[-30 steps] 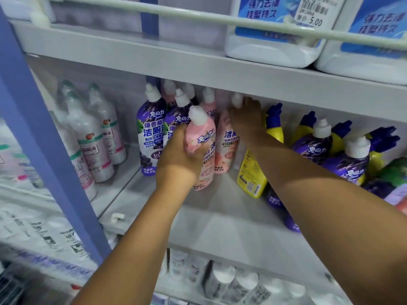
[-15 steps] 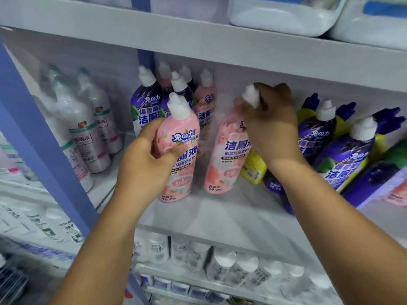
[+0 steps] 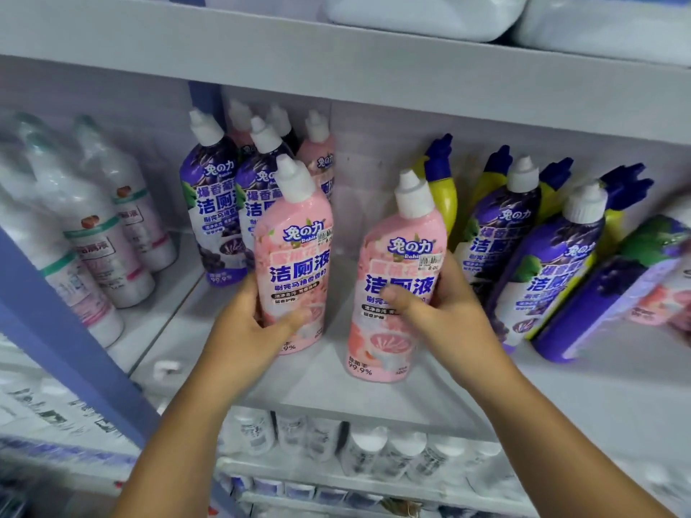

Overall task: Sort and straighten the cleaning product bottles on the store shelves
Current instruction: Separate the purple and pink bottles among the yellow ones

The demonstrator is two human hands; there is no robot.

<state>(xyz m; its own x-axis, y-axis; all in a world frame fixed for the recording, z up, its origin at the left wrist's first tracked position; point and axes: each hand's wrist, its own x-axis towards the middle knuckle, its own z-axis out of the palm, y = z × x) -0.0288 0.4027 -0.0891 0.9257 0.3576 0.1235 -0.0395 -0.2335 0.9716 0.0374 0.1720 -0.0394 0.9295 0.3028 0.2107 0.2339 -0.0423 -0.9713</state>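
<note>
Two pink toilet-cleaner bottles with white caps stand near the front of the white shelf. My left hand grips the lower body of the left pink bottle. My right hand grips the right pink bottle around its middle, thumb across the label. Behind the left bottle stand purple bottles and more pink ones. To the right, purple bottles lean against yellow bottles with blue caps.
White bottles with green and pink bands fill the section on the left, past a blue upright post. A purple bottle lies tilted at the far right. Large white jugs sit on the shelf above; small white bottles line the shelf below.
Both pink bottles have come forward toward the shelf front. My right hand slid from the right bottle's cap down to its body. The view has shifted downward.
</note>
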